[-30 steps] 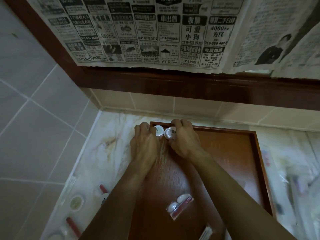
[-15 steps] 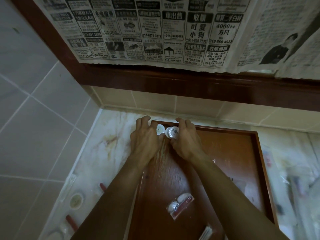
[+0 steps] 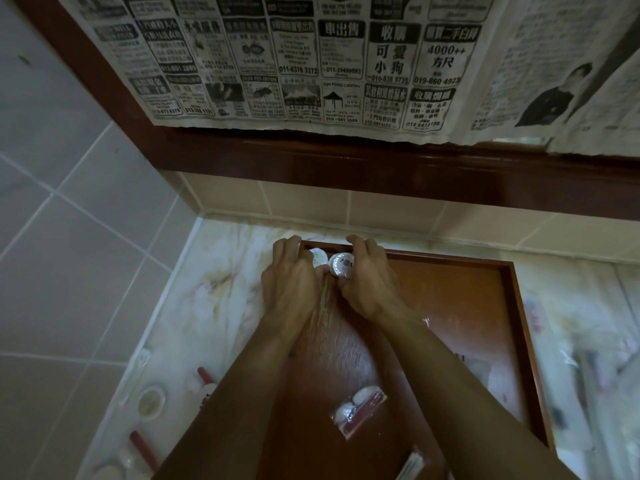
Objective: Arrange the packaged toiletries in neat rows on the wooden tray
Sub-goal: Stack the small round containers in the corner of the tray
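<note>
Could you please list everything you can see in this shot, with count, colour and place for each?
Wooden tray: one, reddish brown, on the marble counter against the back wall.
Round packets: two, white, side by side in the tray's far left corner, between the hands.
Clear pack: one, holding white and red items, near middle of the tray.
Loose toiletries: several, white and red, blurred, on the counter left of the tray.
Newspaper: black and white sheets, hanging over the dark wooden frame above.
Marble counter: one, pale and veined.
Left hand: on the left packet.
Right hand: on the right packet.
</note>
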